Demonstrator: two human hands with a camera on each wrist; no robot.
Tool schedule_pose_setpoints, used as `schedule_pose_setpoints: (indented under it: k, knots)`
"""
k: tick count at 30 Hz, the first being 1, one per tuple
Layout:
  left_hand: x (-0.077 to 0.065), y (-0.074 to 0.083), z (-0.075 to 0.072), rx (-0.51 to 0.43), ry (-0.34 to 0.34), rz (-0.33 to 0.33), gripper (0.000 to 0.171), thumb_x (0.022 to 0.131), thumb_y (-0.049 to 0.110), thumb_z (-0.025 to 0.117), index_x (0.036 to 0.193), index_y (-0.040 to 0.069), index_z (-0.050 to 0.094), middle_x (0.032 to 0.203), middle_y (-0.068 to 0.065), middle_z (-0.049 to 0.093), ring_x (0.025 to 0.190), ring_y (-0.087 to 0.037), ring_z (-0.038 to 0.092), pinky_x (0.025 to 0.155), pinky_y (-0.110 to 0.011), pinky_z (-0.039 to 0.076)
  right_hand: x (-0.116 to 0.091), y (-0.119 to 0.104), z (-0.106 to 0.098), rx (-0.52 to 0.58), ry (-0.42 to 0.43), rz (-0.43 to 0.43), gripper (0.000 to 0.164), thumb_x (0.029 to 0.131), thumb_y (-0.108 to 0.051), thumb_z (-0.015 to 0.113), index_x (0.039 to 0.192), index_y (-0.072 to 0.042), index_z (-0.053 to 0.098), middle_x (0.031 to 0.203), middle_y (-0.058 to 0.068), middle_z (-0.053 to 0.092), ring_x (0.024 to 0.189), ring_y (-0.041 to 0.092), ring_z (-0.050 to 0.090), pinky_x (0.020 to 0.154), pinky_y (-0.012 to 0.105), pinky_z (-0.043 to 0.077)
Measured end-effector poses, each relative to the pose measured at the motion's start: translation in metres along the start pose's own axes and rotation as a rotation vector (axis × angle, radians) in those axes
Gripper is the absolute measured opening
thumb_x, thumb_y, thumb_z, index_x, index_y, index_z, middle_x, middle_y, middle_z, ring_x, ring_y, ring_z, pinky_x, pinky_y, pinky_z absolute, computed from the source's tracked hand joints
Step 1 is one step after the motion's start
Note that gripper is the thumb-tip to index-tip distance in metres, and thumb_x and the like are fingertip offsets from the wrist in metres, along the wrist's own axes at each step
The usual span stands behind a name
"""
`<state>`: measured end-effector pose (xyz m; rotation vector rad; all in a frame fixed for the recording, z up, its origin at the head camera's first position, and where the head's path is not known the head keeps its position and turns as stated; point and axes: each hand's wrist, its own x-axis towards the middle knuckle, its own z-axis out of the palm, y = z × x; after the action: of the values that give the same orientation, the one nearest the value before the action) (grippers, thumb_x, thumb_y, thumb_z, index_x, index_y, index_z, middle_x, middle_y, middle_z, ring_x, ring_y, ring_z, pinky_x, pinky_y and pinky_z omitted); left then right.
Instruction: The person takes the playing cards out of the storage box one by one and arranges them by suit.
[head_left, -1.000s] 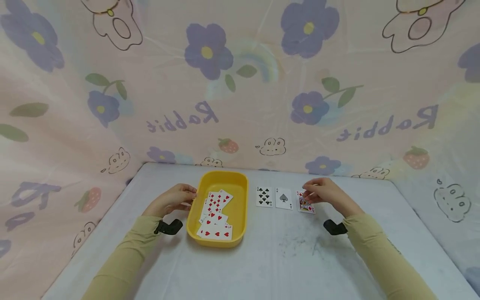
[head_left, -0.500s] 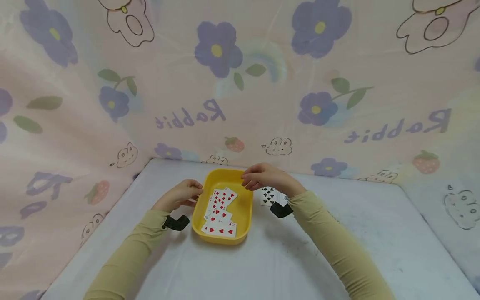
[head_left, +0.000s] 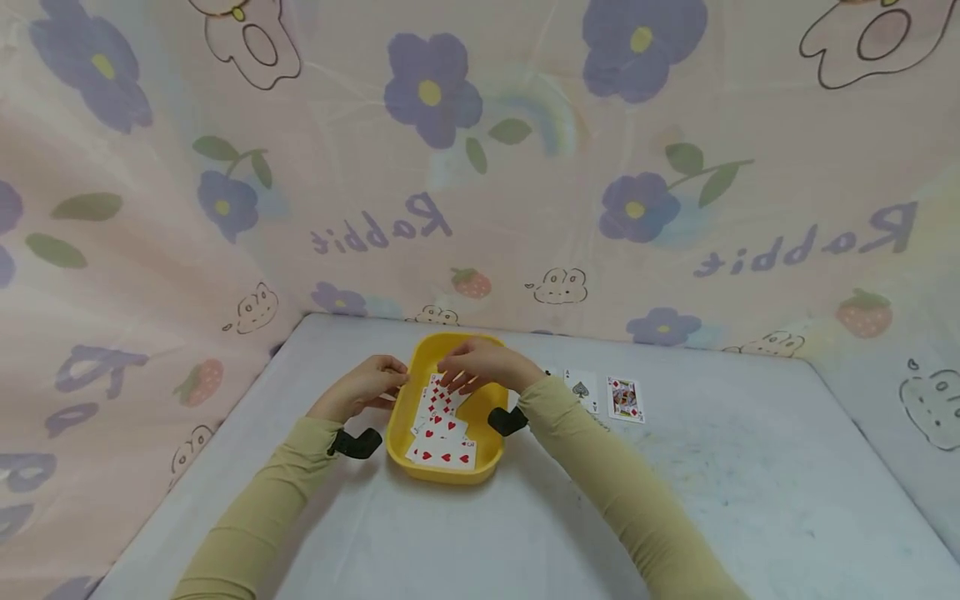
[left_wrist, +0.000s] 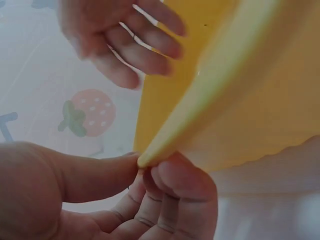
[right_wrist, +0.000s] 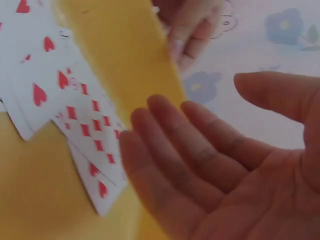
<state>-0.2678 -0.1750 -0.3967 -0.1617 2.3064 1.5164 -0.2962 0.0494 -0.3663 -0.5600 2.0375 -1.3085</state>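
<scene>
A yellow plastic tray (head_left: pixel 453 477) stands on the table with several red-suit playing cards (head_left: pixel 442 454) lying face up in it. My left hand (head_left: pixel 363 387) pinches the tray's left rim between thumb and fingers, as the left wrist view shows. Over the tray's far part is my right hand (head_left: pixel 483 367), its fingers extended and holding nothing. In the right wrist view, the fingertips of this right hand (right_wrist: pixel 215 165) overlap the edge of a diamonds card (right_wrist: pixel 92 122). The thumb is spread apart from the fingers.
Right of the tray, a face card of diamonds (head_left: pixel 625 400) and the ace of spades (head_left: pixel 579 388) lie on the white table (head_left: pixel 720 500). A black-suit card is mostly hidden behind the right forearm. A patterned curtain (head_left: pixel 517 208) rises behind the table.
My right hand has moved left from the face card at the right, past the tray's right rim, to over the tray. The face card stays on the table. My left hand keeps its grip.
</scene>
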Motion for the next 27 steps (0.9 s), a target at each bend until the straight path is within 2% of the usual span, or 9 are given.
schedule_pose_setpoints:
  k: [6,10,23,27]
  knots:
    - [0.001,0.000,-0.001,0.002,-0.002,0.006,0.026,0.099,0.012,0.052,0.118,-0.005,0.048,0.102,-0.015,0.056,0.082,-0.021,0.058,0.070,-0.033,0.056,0.010,0.007,0.016,-0.130,0.000,0.108,0.038,0.095,-0.030,0.059,0.111,0.005,0.064,0.104,0.020,0.067,0.097,0.035,0.063,0.083,0.043,0.053]
    - [0.000,0.000,0.000,0.003,-0.006,0.004,0.026,0.099,0.012,0.053,0.118,-0.005,0.048,0.102,-0.015,0.056,0.082,-0.021,0.058,0.071,-0.033,0.056,0.012,0.011,0.020,-0.148,0.008,0.152,0.039,0.093,-0.032,0.061,0.105,0.004,0.066,0.100,0.019,0.067,0.095,0.035,0.063,0.083,0.043,0.052]
    - [-0.001,-0.001,0.000,-0.012,-0.013,0.015,0.026,0.099,0.011,0.052,0.119,-0.005,0.047,0.099,-0.014,0.056,0.080,-0.019,0.058,0.069,-0.033,0.056,0.009,0.013,0.025,-0.153,-0.044,0.175,0.039,0.092,-0.036,0.061,0.107,0.000,0.067,0.100,0.019,0.068,0.090,0.034,0.065,0.078,0.043,0.054]
    - [-0.001,0.000,0.001,-0.018,-0.011,0.011,0.026,0.099,0.011,0.052,0.118,-0.005,0.047,0.099,-0.014,0.056,0.080,-0.019,0.058,0.070,-0.033,0.056,0.009,0.012,0.027,-0.199,-0.045,0.167,0.030,0.091,-0.030,0.066,0.104,-0.003,0.068,0.092,0.015,0.066,0.080,0.028,0.061,0.071,0.035,0.053]
